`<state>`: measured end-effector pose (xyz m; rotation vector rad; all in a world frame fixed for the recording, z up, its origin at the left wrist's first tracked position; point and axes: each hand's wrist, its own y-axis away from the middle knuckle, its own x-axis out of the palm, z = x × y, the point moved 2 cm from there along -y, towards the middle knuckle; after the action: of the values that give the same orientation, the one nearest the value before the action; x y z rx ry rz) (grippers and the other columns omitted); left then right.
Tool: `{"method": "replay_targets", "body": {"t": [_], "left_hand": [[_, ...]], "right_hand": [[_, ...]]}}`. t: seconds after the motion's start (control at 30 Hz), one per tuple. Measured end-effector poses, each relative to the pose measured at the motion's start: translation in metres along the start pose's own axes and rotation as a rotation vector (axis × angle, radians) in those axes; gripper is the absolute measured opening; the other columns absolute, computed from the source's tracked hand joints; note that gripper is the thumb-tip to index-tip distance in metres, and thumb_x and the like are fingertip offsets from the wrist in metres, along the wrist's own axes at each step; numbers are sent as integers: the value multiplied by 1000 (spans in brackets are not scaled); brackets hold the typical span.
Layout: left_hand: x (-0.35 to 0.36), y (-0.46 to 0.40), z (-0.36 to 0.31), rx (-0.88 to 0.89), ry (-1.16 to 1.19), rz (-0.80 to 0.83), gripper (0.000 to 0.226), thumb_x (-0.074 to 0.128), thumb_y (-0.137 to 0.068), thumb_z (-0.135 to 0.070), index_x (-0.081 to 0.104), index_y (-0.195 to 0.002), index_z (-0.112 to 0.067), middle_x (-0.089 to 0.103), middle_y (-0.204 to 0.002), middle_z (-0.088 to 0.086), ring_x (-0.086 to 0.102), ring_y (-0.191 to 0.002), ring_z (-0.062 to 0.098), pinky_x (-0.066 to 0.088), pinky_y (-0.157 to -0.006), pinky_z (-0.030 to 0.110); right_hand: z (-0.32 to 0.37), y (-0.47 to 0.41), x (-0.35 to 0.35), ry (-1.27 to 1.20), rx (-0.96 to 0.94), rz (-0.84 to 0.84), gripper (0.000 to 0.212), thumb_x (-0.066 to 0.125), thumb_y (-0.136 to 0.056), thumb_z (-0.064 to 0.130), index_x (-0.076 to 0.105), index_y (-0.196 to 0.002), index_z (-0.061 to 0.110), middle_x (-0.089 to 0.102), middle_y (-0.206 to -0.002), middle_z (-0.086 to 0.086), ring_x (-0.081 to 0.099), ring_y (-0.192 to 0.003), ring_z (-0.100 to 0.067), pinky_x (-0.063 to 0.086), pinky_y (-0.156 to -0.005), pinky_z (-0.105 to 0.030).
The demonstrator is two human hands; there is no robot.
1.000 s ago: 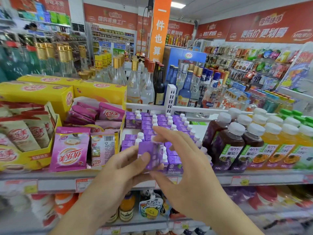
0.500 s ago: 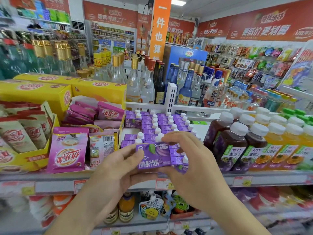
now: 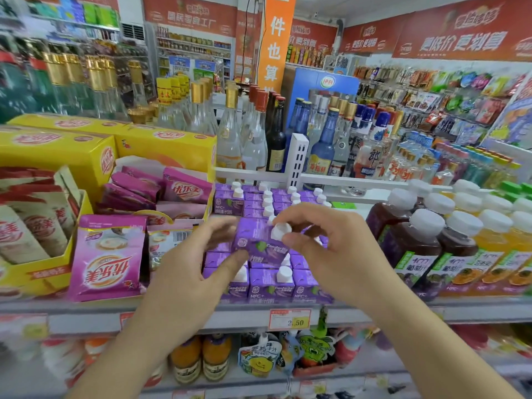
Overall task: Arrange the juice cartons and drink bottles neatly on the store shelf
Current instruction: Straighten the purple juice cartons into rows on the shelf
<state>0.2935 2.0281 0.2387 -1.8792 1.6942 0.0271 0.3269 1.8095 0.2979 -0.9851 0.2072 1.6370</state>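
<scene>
A small purple juice carton [image 3: 260,243] with a white cap is held tilted above the rows of matching purple cartons [image 3: 270,285] on the white shelf [image 3: 374,312]. My left hand [image 3: 195,272] holds its left side, thumb under the lower edge. My right hand [image 3: 331,249] pinches the white cap from the right. To the right stand dark grape juice bottles [image 3: 411,249] and orange juice bottles [image 3: 495,249], all with white caps.
Pink snack bags [image 3: 109,254] and yellow boxes [image 3: 63,156] fill the shelf's left part. Glass liquor bottles [image 3: 253,139] stand behind a white divider rail [image 3: 299,159]. A 2.50 price tag [image 3: 290,319] hangs on the shelf edge. Pouches and bottles sit on the shelf below.
The carton has turned from lying on its side to tilted upright with the cap on top. My right hand moved from its side to pinching the cap.
</scene>
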Motion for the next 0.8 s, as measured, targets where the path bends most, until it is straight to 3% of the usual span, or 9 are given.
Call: {"method": "replay_targets", "body": {"t": [0.03,0.1,0.17,0.2,0.3,0.43,0.67,0.8], "left_hand": [[-2,-2,8,26,-182,-7,40,63,-96,-54,50,-133,-57,59,-129,-43,58,-101,-18,43,-92,13],[-4,-7,27,62,-476,15,46,49,-104,-63,46,-146,-45,55,-139,-33,52,-118,-8,40,-106,26],[0,-8,44,167,-622,88,50,37,-108,-60,55,-144,-29,60,-142,-15,49,-137,10,27,-121,35],[2,-8,48,208,-663,126,49,36,-109,-55,59,-142,-28,61,-143,-14,49,-141,11,23,-123,36],[4,-8,50,234,-718,190,44,35,-110,-48,61,-142,-35,59,-145,-22,44,-146,6,22,-122,39],[2,-7,53,207,-714,192,44,31,-111,-49,58,-146,-39,53,-148,-29,37,-148,1,17,-123,35],[2,-6,56,170,-707,184,46,27,-112,-52,53,-149,-43,48,-151,-32,30,-151,-3,10,-125,31],[3,-6,58,174,-718,185,47,26,-112,-53,55,-148,-42,50,-151,-31,33,-150,-1,15,-124,35]], "right_hand": [[-3,-7,1,-4,-1,-36,18,73,-99,16,76,-104,33,72,-91,19,66,-87,-6,48,-75,-12],[-10,-26,3,13,-13,-106,17,73,-98,12,76,-103,28,73,-88,19,67,-87,-5,47,-74,-12],[-18,-48,8,42,-19,-145,17,72,-99,11,74,-104,27,75,-91,14,68,-86,-8,50,-79,-20],[-20,-60,13,61,-22,-148,18,71,-99,11,73,-105,28,75,-93,11,69,-87,-13,52,-80,-24],[-26,-91,34,87,-33,-112,19,69,-99,7,72,-105,24,75,-93,2,68,-86,-21,52,-79,-30],[-39,-122,64,97,2,-12,16,69,-98,7,73,-102,22,75,-89,3,68,-85,-19,56,-81,-36],[-55,-135,90,161,3,97,14,71,-99,13,73,-109,22,72,-94,2,66,-90,-18,55,-84,-33],[-60,-135,95,151,-20,142,9,72,-101,17,74,-104,24,75,-93,8,68,-90,-13,56,-84,-31]]}}
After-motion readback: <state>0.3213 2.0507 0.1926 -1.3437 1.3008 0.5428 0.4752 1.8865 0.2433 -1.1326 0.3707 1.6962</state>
